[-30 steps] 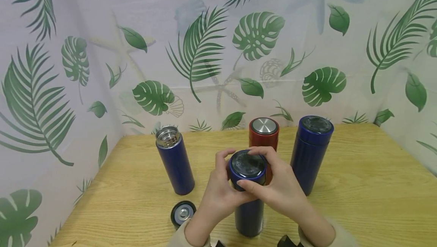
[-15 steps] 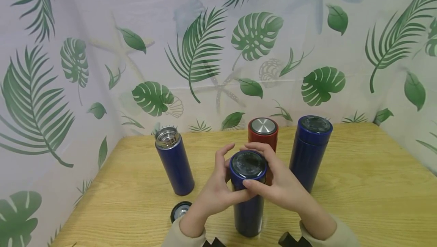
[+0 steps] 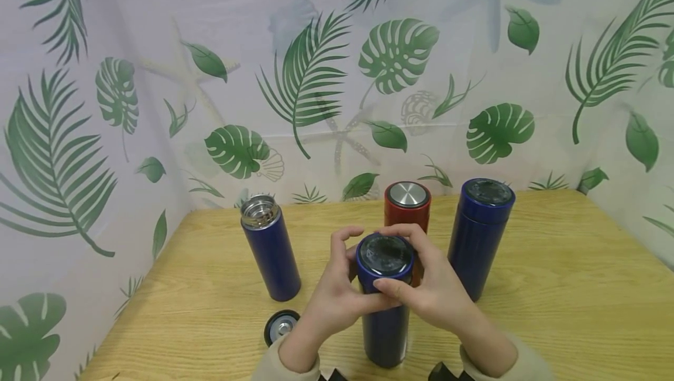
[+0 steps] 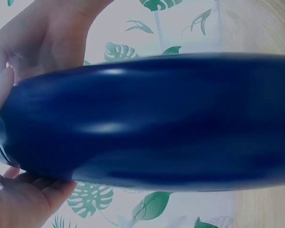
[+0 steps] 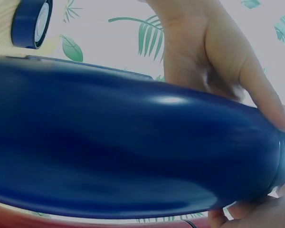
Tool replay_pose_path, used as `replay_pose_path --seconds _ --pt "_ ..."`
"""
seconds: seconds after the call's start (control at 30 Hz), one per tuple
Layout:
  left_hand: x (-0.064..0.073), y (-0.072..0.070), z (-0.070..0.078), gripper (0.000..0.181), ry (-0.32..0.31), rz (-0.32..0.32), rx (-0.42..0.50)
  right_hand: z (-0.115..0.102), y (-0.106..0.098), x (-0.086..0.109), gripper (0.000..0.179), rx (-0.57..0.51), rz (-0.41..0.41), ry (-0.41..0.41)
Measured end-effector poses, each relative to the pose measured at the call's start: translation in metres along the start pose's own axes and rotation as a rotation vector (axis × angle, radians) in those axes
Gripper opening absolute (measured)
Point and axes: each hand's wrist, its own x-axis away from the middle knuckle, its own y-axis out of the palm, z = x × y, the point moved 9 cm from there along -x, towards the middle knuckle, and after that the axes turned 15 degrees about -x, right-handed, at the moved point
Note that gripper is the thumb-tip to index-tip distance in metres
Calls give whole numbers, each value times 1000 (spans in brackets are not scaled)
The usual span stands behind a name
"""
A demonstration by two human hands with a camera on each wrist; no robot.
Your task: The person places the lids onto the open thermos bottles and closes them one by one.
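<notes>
A dark blue vacuum flask (image 3: 386, 337) stands upright on the table in front of me, its black-topped lid (image 3: 386, 256) on. My left hand (image 3: 335, 294) is curled round the upper body, just below the lid, with its index finger raised off to the side. Fingers and thumb of my right hand (image 3: 441, 294) grip the lid from the right, the thumb at its near side. In the left wrist view the blue flask body (image 4: 156, 123) fills the middle, and both hands show at its lid end. The far-side fingers are partly hidden behind the flask.
Left of my hands stands an uncapped blue flask (image 3: 271, 258); a loose lid (image 3: 281, 325) lies upside down before it, partly behind my left wrist. A red flask (image 3: 408, 208) is close behind the gripped one, and another capped blue flask (image 3: 480, 240) stands to the right.
The right thumb has shifted slightly rightward along the lid's near side. The right index finger lifted off the lid's far edge and came back near it. The flasks stay in place.
</notes>
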Motion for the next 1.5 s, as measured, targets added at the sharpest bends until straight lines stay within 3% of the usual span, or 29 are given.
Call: replay_pose_path --seconds 0.33,0.77,0.9,1.07,1.27,1.37,1.5 --pt "2 -3 2 74 -12 121 -43 -1 -2 1 51 106 96 -1" --pt "3 -4 2 89 -6 184 -128 1 -3 3 50 210 122 36" --pt "2 -3 2 93 22 150 -152 6 -2 0 52 184 60 80" --pt "0 2 -7 96 6 26 -65 6 0 -1 55 209 -39 79" --pt "-4 14 -15 69 -3 -142 105 3 0 -1 54 244 -122 46" --pt "-5 15 -15 63 -4 -143 136 3 -3 -1 53 242 -99 62" --pt "-6 11 -14 63 -9 -80 97 3 -7 -2 54 237 -56 76"
